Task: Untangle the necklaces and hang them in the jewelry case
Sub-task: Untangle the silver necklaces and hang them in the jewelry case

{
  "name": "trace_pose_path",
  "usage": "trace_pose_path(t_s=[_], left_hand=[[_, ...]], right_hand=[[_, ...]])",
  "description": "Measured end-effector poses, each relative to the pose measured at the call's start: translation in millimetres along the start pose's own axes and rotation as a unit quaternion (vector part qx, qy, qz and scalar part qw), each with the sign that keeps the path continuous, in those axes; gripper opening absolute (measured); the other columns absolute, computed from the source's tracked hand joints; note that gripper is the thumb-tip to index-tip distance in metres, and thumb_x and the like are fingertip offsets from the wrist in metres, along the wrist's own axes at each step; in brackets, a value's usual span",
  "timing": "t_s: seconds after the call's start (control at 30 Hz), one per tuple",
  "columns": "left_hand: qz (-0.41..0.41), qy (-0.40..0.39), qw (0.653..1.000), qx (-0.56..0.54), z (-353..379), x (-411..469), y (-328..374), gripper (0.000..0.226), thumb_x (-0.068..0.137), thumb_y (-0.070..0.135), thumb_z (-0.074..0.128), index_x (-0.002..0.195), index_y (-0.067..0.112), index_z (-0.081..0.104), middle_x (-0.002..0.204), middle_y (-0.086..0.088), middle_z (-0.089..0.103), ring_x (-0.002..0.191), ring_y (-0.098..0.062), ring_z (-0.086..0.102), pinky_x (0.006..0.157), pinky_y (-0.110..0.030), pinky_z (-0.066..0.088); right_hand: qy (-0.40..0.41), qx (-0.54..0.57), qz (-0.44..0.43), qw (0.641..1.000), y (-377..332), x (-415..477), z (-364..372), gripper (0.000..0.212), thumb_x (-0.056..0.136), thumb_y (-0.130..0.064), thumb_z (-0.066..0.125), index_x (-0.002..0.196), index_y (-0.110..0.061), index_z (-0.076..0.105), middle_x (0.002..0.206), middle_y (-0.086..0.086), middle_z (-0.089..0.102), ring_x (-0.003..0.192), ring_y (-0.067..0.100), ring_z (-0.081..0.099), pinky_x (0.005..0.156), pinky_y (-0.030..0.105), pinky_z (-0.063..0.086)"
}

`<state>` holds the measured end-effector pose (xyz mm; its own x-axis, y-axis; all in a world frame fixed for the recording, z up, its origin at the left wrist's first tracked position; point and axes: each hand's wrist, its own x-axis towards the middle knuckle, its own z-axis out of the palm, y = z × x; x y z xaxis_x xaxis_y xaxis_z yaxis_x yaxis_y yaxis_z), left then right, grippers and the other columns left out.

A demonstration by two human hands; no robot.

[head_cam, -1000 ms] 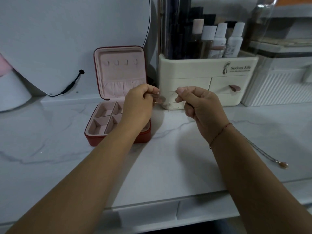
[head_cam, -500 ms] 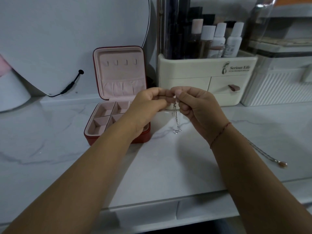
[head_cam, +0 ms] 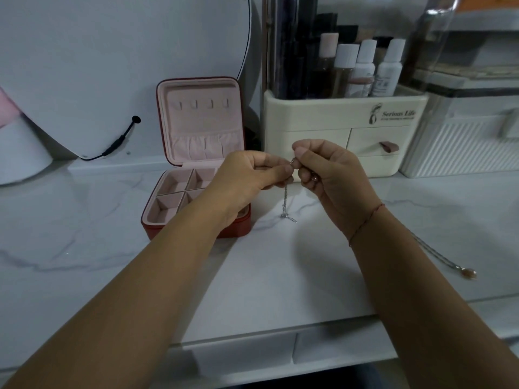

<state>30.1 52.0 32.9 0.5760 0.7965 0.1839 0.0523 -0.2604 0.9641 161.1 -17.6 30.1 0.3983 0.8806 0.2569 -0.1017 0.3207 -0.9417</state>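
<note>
One white marble-patterned tabletop [head_cam: 84, 248] carries everything observed. One large round white panel [head_cam: 112, 66] leans at the back left, with a black cable [head_cam: 118, 141] at its lower edge. One cream cosmetic organizer [head_cam: 323, 113] with drawers stands at the back centre, and one white ribbed box [head_cam: 463, 147] stands just beside it on the right.

One red jewelry case [head_cam: 196, 130] sits left of centre, touching the tabletop. Its lid is upright and open, lined pink. Four divided compartments show in the base. The left forearm crosses its right part and hides the rest.

Two hands are raised in front of the organizer, fingertips nearly touching. The left hand [head_cam: 247, 175] is curled, thumb and forefinger pinching the top of a silver necklace [head_cam: 285, 200]. The right hand [head_cam: 334, 175] is likewise curled and pinches the same necklace at the same point. A small dark bead shows among its lower fingers.

Four capped bottles [head_cam: 362, 68] stand in the organizer's top tray, with dark items behind them that cannot be told apart.

Two necklaces are counted. The silver one hangs straight down between the hands, its lower end resting on the tabletop just right of the case. The second necklace [head_cam: 438, 254] lies flat on the tabletop at the right, well apart from the case, partly hidden by the right forearm, its pendant at the near end.

Four small hooks [head_cam: 202, 103] line the lid, all bare. One red string bracelet [head_cam: 365, 223] circles the right wrist.
</note>
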Motion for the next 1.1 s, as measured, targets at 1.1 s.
trace_pose_path(t_s=[1.1], left_hand=[[0.034, 0.033, 0.995, 0.088, 0.0, 4.8, -3.5, 0.026, 0.094, 0.029, 0.058, 0.092, 0.007, 0.07, 0.093, -0.018, 0.069, 0.081, -0.016, 0.059, 0.088, -0.036, 0.051]], right_hand=[[-0.021, -0.07, 0.062, 0.995, 6.2, 1.4, -2.0, 0.015, 0.09, -0.011, 0.063, 0.075, -0.01, 0.064, 0.055, -0.002, 0.042, 0.051, 0.008, 0.033, 0.049, 0.017, 0.029]])
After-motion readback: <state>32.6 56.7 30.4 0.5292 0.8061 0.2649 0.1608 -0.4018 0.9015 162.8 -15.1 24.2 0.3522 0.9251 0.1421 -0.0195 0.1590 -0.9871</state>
